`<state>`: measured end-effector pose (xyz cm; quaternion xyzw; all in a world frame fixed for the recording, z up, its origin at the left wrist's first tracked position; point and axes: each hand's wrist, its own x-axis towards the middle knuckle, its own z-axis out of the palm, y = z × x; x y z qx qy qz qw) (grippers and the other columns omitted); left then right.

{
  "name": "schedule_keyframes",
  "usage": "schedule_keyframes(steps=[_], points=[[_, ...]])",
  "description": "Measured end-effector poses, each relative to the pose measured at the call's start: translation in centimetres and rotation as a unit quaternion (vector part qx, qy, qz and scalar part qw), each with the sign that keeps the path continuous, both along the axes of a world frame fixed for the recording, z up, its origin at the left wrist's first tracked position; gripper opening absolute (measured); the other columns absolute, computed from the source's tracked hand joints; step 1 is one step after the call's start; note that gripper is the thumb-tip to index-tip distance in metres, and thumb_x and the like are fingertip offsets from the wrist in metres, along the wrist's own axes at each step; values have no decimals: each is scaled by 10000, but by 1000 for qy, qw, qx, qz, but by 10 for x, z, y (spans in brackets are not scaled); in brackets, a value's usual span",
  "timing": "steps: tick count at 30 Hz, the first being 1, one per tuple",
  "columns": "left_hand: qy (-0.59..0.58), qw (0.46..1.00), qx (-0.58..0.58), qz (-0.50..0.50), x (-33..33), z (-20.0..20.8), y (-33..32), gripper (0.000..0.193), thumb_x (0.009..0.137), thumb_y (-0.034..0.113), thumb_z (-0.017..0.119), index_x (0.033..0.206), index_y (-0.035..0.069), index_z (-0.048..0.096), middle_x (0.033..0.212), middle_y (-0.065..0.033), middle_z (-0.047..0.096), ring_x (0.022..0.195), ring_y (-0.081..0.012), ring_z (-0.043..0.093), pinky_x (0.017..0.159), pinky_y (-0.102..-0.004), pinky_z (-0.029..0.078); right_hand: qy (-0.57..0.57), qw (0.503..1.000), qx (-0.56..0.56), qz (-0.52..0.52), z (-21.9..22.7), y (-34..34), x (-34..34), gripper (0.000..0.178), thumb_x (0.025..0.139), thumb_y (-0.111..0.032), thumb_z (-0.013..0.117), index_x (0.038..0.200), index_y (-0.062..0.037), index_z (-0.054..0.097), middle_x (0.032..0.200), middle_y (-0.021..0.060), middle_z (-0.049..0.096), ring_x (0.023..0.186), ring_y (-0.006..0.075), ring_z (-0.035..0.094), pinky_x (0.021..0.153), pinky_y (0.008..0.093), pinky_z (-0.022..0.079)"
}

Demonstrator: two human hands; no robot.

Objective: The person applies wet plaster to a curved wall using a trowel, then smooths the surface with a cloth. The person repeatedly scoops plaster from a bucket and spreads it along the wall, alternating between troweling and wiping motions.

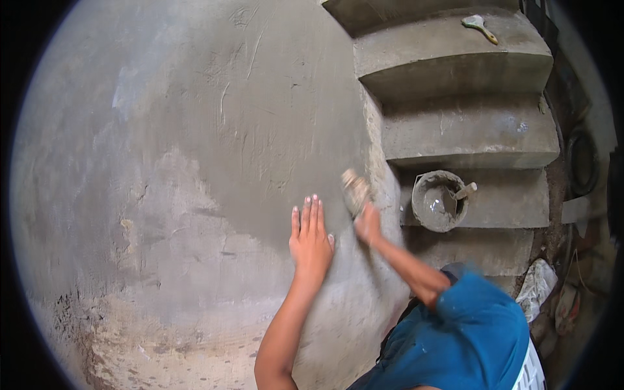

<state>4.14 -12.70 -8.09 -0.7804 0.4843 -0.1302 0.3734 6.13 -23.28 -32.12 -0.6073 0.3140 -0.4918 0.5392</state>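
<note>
My left hand (311, 240) lies flat against the grey plastered wall (260, 143), fingers stretched upward and close together, with nothing in it. To its right, my right hand (368, 226) is closed round a brush (356, 190) with a pale, cement-streaked head. Motion smears the brush, which is at the wall near its right edge beside the stairs. Damp, darker plaster with ridges and scratches covers the wall above my hands. Lower down and to the left, the surface is paler and patchy.
Concrete steps (471, 133) rise along the right. One carries a bucket (422, 205) with grey mix and a tool handle (466, 191) sticking out. A paintbrush (480, 28) rests on a higher step. A whitish plastic bag (537, 286) lies at the lower right.
</note>
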Motion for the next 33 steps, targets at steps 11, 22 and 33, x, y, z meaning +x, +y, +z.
schedule_keyframes(steps=[11, 22, 33], points=[[2, 998, -54, 16, -11, 22, 21, 884, 950, 437, 681, 1667, 51, 338, 1774, -53, 266, 1652, -209, 187, 1365, -496, 78, 63, 993, 95, -15, -5, -18, 2, 384, 821, 5, 550, 1154, 54, 736, 1122, 316, 735, 1088, 468, 718, 928, 544, 551], [22, 996, -73, 49, -24, 18, 33, 907, 948, 430, 687, 1683, 60, 306, 1781, -45, 250, 1657, -225, 173, 1357, -535, 54, 140, 967, 213, 14, -20, -44, 11, 390, 816, -25, 582, 1172, 54, 722, 1004, 312, 749, 998, 485, 736, 871, 540, 571], [22, 993, -88, 72, -31, 30, 45, 918, 962, 467, 683, 1693, 87, 279, 1784, -27, 229, 1654, -190, 166, 1352, -549, 71, 87, 983, 163, -4, -33, -35, 16, 279, 772, -21, 587, 996, 47, 739, 852, 290, 732, 858, 500, 725, 777, 518, 566]])
